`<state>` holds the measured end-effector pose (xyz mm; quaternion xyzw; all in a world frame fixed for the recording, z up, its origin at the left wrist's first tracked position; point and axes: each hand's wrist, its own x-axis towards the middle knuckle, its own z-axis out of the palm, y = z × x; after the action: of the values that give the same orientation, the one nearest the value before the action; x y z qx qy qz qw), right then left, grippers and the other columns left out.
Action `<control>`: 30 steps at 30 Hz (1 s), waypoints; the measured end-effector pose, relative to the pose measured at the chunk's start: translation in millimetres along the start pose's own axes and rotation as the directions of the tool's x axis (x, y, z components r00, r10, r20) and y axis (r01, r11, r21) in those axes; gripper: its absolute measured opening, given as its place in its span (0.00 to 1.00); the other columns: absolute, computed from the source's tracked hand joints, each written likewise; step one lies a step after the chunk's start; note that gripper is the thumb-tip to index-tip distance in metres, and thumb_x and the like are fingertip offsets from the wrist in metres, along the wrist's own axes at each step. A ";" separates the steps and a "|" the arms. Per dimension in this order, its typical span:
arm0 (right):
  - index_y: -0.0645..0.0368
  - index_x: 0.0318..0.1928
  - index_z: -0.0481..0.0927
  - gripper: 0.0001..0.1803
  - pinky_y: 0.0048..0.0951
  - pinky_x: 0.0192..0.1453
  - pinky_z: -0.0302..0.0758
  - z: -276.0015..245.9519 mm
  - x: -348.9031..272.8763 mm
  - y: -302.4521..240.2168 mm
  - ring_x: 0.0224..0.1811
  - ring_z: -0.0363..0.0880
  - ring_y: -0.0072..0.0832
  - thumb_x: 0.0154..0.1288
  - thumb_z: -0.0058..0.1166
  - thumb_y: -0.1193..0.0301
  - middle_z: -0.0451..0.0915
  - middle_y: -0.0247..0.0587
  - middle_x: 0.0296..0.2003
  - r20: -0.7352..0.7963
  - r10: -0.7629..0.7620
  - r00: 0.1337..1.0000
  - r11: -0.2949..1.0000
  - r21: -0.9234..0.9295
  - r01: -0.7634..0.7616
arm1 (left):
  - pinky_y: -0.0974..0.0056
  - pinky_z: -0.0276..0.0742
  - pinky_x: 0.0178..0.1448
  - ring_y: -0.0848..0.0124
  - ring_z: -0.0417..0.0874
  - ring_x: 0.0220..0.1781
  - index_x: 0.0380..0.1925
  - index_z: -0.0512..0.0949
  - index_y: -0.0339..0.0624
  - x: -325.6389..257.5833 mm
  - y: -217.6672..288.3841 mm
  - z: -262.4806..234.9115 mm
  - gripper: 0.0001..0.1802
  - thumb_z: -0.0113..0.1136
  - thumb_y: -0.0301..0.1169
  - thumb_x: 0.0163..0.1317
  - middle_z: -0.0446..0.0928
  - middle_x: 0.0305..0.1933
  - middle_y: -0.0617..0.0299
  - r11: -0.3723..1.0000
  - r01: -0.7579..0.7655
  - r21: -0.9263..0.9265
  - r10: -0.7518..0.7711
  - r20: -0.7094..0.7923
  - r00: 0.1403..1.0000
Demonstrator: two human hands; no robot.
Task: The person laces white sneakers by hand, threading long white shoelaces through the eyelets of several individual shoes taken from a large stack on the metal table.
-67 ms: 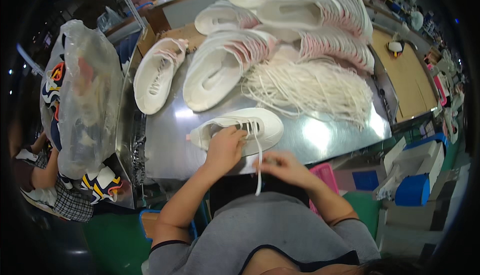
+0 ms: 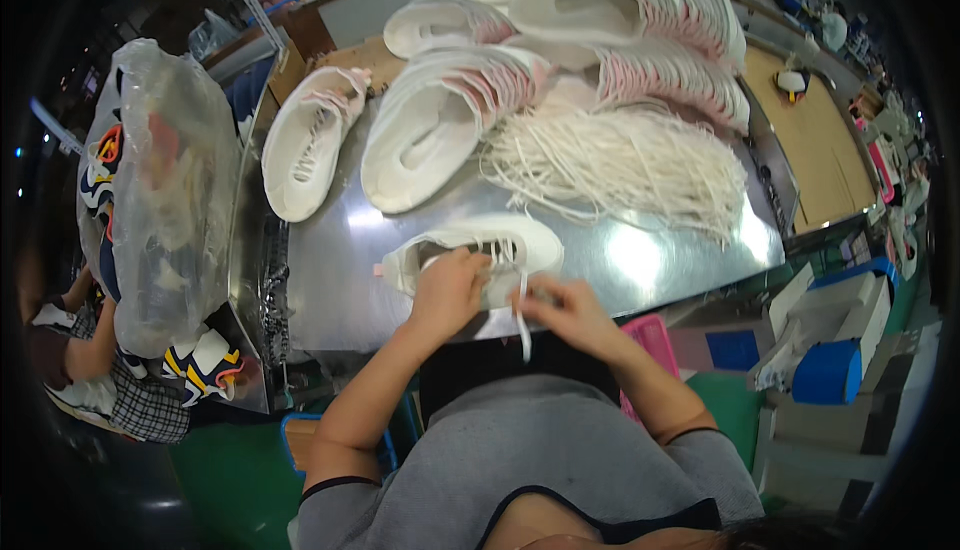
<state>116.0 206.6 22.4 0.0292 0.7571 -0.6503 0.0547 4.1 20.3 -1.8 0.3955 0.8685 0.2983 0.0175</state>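
A white sneaker [image 2: 540, 243] lies on the metal tabletop in front of me, its toe to the right and a small pink tab at the heel. My left hand [image 2: 450, 292] grips it at the opening, fingers curled over the side by the eyelets. A white shoelace [image 2: 524, 325] runs from the eyelets toward me, its free end hanging over the table's near edge. My right hand [image 2: 575, 316] is closed on this lace beside the shoe, with thumb and fingertips bent together. Part of the shoe's near side is behind my hands.
Stacked white shoe uppers [image 2: 425, 140] fill the far side of the metal table [image 2: 330, 295]. A heap of white laces [image 2: 630, 170] lies before them. One laced shoe [image 2: 312, 145] rests far left. A plastic bag of shoes [image 2: 175, 200] stands left; a person's arm [image 2: 85, 345] shows behind it.
My right hand has come slightly up and closer to the shoe. The hanging lace end has shifted up and a little to the right. My left hand stays at the shoe opening.
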 end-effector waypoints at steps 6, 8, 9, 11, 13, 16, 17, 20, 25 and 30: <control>0.62 0.44 0.82 0.08 0.23 0.34 0.74 0.4 57.3 40.4 0.31 0.79 0.24 0.64 0.61 0.76 0.81 0.40 0.34 -0.273 -0.372 0.887 0.915 -0.271 0.300 | 0.54 0.76 0.49 0.51 0.81 0.44 0.45 0.81 0.39 7.2 -6.3 -0.1 0.15 0.64 0.32 0.58 0.81 0.41 0.51 0.995 0.070 -0.067 -0.060 0.149 0.987; 0.61 0.42 0.81 0.08 0.29 0.35 0.74 -0.5 60.5 42.2 0.31 0.79 0.33 0.63 0.61 0.75 0.80 0.42 0.34 -0.282 -0.393 0.875 0.900 -0.311 0.304 | 0.58 0.76 0.55 0.54 0.83 0.49 0.46 0.81 0.36 8.7 -10.9 -2.4 0.16 0.64 0.32 0.59 0.82 0.48 0.50 0.967 0.151 -0.207 -0.104 0.224 0.969; 0.60 0.41 0.79 0.08 0.34 0.35 0.74 -1.1 62.2 42.2 0.31 0.79 0.42 0.62 0.61 0.74 0.79 0.44 0.33 -0.286 -0.418 0.862 0.882 -0.356 0.309 | 0.58 0.76 0.55 0.54 0.83 0.49 0.46 0.81 0.36 9.9 -12.1 -4.0 0.16 0.64 0.32 0.59 0.82 0.48 0.50 0.967 0.154 -0.204 -0.105 0.232 0.967; 0.59 0.42 0.79 0.08 0.34 0.35 0.74 -3.0 67.4 45.6 0.32 0.79 0.42 0.62 0.61 0.75 0.78 0.43 0.34 -0.286 -0.452 0.845 0.868 -0.360 0.342 | 0.59 0.76 0.54 0.54 0.83 0.49 0.45 0.82 0.35 12.6 -12.3 -6.3 0.17 0.65 0.32 0.57 0.83 0.47 0.49 0.937 0.180 -0.299 -0.096 0.273 0.957; 0.59 0.42 0.79 0.09 0.35 0.36 0.74 -3.0 69.4 49.4 0.33 0.80 0.41 0.61 0.61 0.75 0.78 0.43 0.34 -0.287 -0.484 0.827 0.853 -0.364 0.373 | 0.59 0.76 0.53 0.54 0.83 0.48 0.44 0.82 0.36 13.9 -6.7 -6.3 0.17 0.66 0.34 0.56 0.83 0.45 0.49 0.950 0.181 -0.253 -0.112 0.263 0.958; 0.59 0.42 0.78 0.09 0.34 0.37 0.76 -2.3 71.2 52.5 0.34 0.81 0.41 0.62 0.61 0.75 0.79 0.43 0.35 -0.291 -0.452 0.843 0.869 -0.356 0.342 | 0.59 0.77 0.50 0.54 0.84 0.45 0.41 0.83 0.37 13.0 0.2 0.5 0.17 0.69 0.36 0.54 0.84 0.41 0.50 0.973 0.161 -0.168 -0.129 0.188 0.974; 0.59 0.44 0.77 0.10 0.34 0.39 0.77 -0.9 71.3 52.7 0.35 0.82 0.40 0.63 0.61 0.74 0.79 0.44 0.35 -0.317 -0.412 0.854 0.898 -0.297 0.324 | 0.58 0.77 0.48 0.54 0.84 0.43 0.39 0.83 0.38 12.5 1.7 2.3 0.17 0.70 0.37 0.54 0.84 0.38 0.50 0.981 0.145 -0.127 -0.129 0.127 0.983; 0.60 0.47 0.75 0.12 0.34 0.41 0.78 0.6 57.4 49.0 0.37 0.83 0.40 0.66 0.59 0.72 0.81 0.47 0.38 -0.365 -0.309 0.878 0.946 -0.211 0.245 | 0.57 0.77 0.45 0.53 0.83 0.40 0.35 0.83 0.38 13.5 3.1 6.6 0.16 0.70 0.39 0.54 0.83 0.34 0.51 0.992 0.120 -0.041 -0.116 0.083 0.990; 0.62 0.50 0.72 0.14 0.36 0.42 0.79 11.0 5.8 47.1 0.38 0.84 0.41 0.69 0.56 0.69 0.83 0.51 0.38 -0.320 -0.035 0.947 0.999 -0.026 0.028 | 0.56 0.76 0.42 0.52 0.83 0.38 0.31 0.82 0.38 15.2 5.0 7.5 0.14 0.70 0.38 0.54 0.82 0.33 0.52 0.990 0.144 -0.006 -0.143 0.114 0.983; 0.62 0.46 0.73 0.10 0.36 0.40 0.78 17.2 -1.4 49.6 0.35 0.85 0.42 0.70 0.54 0.70 0.84 0.48 0.32 -0.304 -0.005 0.953 0.994 -0.107 -0.029 | 0.56 0.74 0.38 0.53 0.81 0.33 0.27 0.81 0.39 11.6 4.3 10.2 0.13 0.70 0.37 0.53 0.80 0.29 0.53 0.997 0.077 0.015 -0.077 0.038 0.996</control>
<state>123.9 197.3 -28.7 0.1305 0.7912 -0.5948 -0.0568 1.8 35.7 -5.5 0.3675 0.8846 0.2837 0.0428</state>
